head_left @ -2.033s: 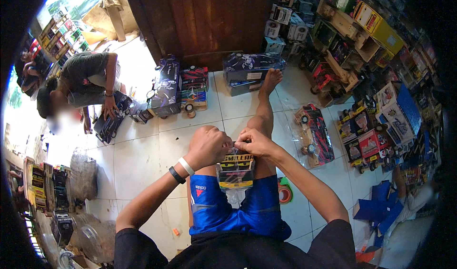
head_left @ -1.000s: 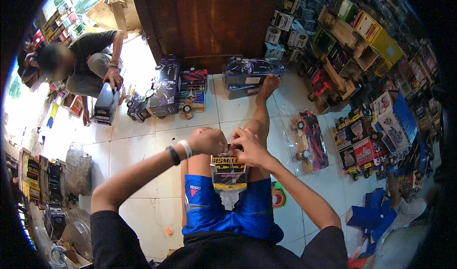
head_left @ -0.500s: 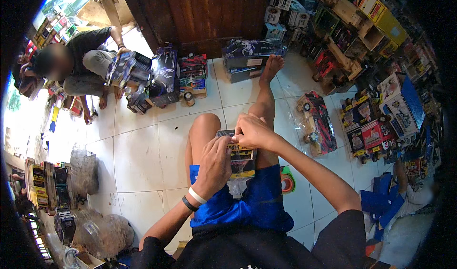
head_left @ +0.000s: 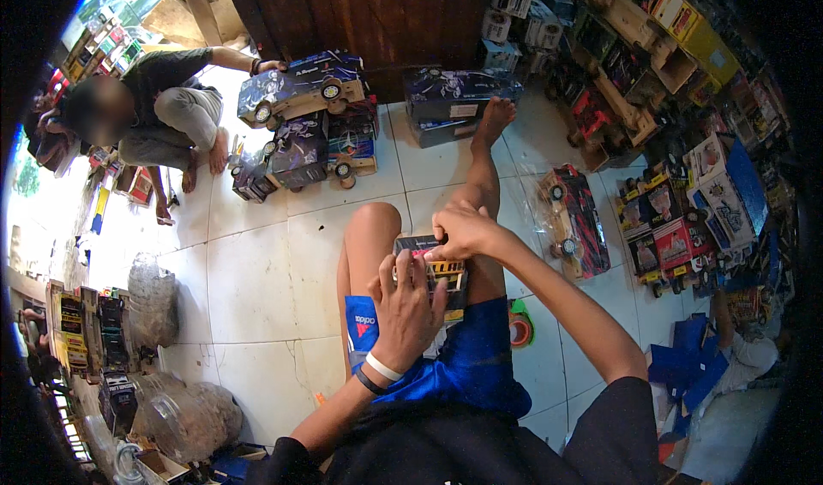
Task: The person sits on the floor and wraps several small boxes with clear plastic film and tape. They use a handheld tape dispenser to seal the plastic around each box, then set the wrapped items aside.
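Since a second ago, the left hand (head_left: 407,305) has come off the top of the toy box (head_left: 433,272) and turned palm-down over its near end, and a person across the floor has lifted a big toy car (head_left: 300,86) up toward the door. Fingers of the left hand are spread and lie flat on the box, pressing it against the lap. Above it, the right hand (head_left: 463,230) curls at the far end, its fingertips pinching the top edge of the box. Its long axis runs away from the person along the thighs, so the right hand is nearer the far flap and the left steadies the near part. It is a small, dark carton with a yellow and red printed front, mostly hidden by both hands, resting on the blue shorts (head_left: 480,361) above the white tiled floor (head_left: 257,288)
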`<action>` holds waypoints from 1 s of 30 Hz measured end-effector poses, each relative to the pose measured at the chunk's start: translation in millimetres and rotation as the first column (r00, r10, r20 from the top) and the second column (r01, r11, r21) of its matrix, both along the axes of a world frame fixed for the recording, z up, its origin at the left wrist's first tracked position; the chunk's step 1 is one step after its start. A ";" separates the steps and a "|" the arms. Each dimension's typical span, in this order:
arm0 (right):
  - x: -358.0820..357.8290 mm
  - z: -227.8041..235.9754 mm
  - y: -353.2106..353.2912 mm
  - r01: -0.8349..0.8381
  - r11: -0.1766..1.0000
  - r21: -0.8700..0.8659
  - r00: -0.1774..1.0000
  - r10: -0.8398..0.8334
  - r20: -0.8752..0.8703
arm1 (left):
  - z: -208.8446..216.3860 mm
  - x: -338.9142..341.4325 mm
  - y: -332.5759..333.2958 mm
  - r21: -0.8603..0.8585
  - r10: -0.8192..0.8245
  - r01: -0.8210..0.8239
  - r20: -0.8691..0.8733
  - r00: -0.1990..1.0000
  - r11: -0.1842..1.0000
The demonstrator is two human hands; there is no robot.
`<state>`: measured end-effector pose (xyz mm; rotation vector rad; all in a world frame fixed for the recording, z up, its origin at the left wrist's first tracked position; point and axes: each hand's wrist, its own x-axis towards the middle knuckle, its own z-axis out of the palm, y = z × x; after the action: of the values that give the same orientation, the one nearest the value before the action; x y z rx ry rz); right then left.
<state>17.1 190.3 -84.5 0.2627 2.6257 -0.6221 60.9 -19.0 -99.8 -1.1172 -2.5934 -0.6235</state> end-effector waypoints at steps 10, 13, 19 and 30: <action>7.9 -4.2 4.5 -0.087 0.992 -0.096 0.975 0.065 -0.212 | -22.5 1.3 21.2 0.167 0.174 -0.196 0.139 0.975 0.966; 23.9 -1.2 3.7 -0.085 0.974 -0.211 0.918 -0.006 -0.395 | -24.3 -2.5 22.6 0.150 0.193 -0.201 0.066 0.979 0.968; 51.8 7.7 -6.3 -0.169 0.936 -0.309 0.892 0.012 -0.451 | -17.5 -11.8 15.3 0.125 0.097 -0.108 0.092 0.991 0.986; 50.5 19.9 -5.1 -0.233 0.941 -0.245 0.923 0.136 -0.359 | -1.6 -29.5 -8.6 0.211 -0.128 0.075 0.250 0.960 0.975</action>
<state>67.6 185.2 -64.6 -0.2005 2.7858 -1.0422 31.4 -27.6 -101.4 -1.1772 -2.6215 -1.0991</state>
